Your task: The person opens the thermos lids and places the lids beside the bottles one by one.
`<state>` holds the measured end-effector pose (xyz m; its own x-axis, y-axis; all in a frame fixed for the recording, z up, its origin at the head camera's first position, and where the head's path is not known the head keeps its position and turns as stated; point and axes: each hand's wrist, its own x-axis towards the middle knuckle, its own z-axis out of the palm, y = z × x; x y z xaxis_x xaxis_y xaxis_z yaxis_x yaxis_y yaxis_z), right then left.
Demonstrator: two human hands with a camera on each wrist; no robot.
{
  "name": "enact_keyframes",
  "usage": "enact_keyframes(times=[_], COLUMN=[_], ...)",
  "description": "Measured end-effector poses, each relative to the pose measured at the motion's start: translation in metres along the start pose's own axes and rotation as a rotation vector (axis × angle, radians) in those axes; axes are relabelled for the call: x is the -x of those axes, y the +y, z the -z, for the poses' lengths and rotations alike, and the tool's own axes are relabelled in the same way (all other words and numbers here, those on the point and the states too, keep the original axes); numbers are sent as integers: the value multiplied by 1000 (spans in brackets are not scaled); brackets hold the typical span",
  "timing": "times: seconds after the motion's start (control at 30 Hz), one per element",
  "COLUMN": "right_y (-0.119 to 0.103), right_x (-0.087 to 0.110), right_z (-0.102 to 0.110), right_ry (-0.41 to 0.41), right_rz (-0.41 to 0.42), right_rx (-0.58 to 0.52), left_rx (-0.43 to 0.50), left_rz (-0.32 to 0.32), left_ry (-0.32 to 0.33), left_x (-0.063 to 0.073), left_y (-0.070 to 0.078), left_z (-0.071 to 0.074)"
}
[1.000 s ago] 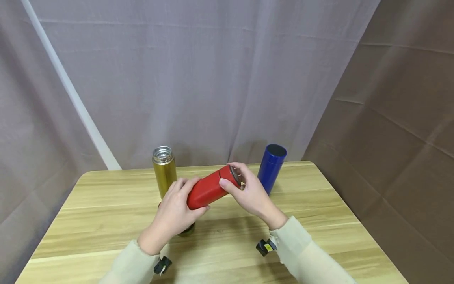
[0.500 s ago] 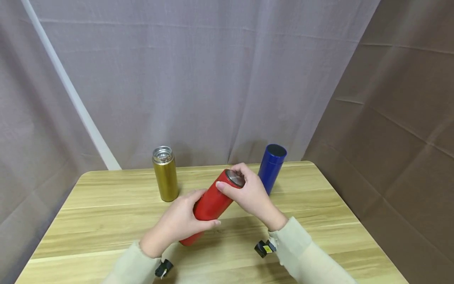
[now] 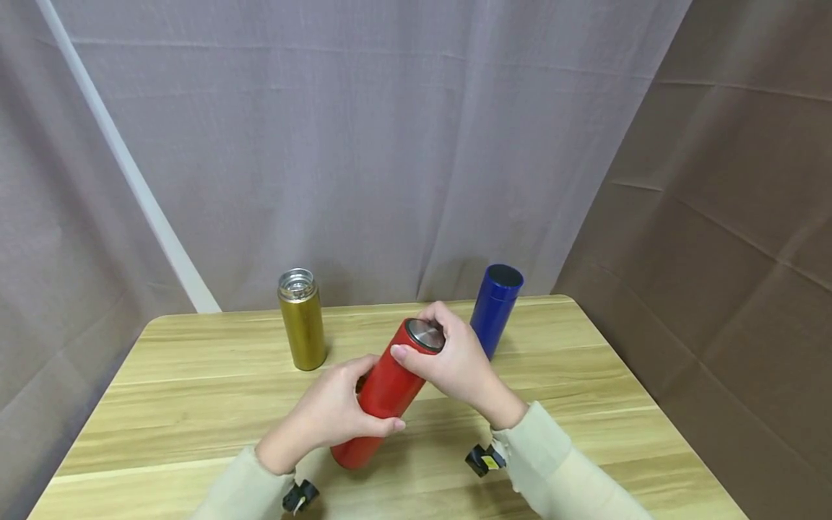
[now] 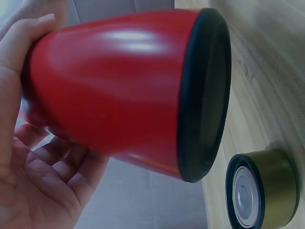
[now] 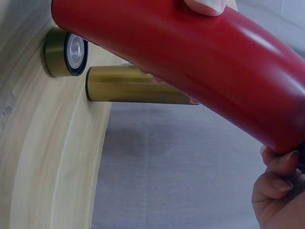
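A red thermos flask (image 3: 390,393) is tilted over the table, its top end with a steel disc leaning right and away. Fingers and thumb of my left hand (image 3: 331,408) wrap around its body. My right hand (image 3: 458,361) grips the top end, thumb on the near side and fingers curled over the far rim. The left wrist view shows the flask's black-rimmed base (image 4: 205,95) held above the wood. Behind stands a gold thermos flask (image 3: 303,332) with a bare metal mouth. Its gold lid (image 4: 274,186) sits on the table, hidden in the head view.
A blue thermos flask (image 3: 495,310) with a dark top stands at the back right, just beyond my right hand. The wooden table (image 3: 195,404) ends at a grey curtain (image 3: 364,159) behind and a brown one (image 3: 734,238) on the right.
The red flask has swung from a flatter slant to a steeper one, its base coming down toward me. My left hand has lowered with it; the right hand keeps hold of the top.
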<state>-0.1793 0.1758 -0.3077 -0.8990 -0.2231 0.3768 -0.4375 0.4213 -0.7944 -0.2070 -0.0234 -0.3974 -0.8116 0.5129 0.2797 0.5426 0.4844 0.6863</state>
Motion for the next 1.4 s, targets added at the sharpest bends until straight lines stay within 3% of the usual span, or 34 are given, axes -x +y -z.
enact_keyframes(times=[0.47, 0.7, 0.9, 1.07, 1.23, 1.3, 1.4], right_y=[6, 41, 45, 43, 39, 37, 33], right_x=[1, -5, -5, -3, -4, -6, -7], right_z=[-1, -6, -7, -6, -3, -2, 0], right_ry=[-14, -24, -28, -45, -109, -118, -114], right_rz=[38, 25, 42, 66, 148, 174, 168], right_rx=[-19, -15, -23, -40, -186, -209, -184], left_rx=[48, 83, 114, 214, 364, 365, 325], left_rz=[-42, -38, -58, -67, -67, -59, -21], left_ry=[-45, -74, -91, -133, -206, -168, -59], left_x=[3, 4, 4, 8, 11, 10, 7], left_y=[-5, -7, -8, -8, -4, -1, 1], left_z=[-3, -4, -5, -9, -10, -12, -12])
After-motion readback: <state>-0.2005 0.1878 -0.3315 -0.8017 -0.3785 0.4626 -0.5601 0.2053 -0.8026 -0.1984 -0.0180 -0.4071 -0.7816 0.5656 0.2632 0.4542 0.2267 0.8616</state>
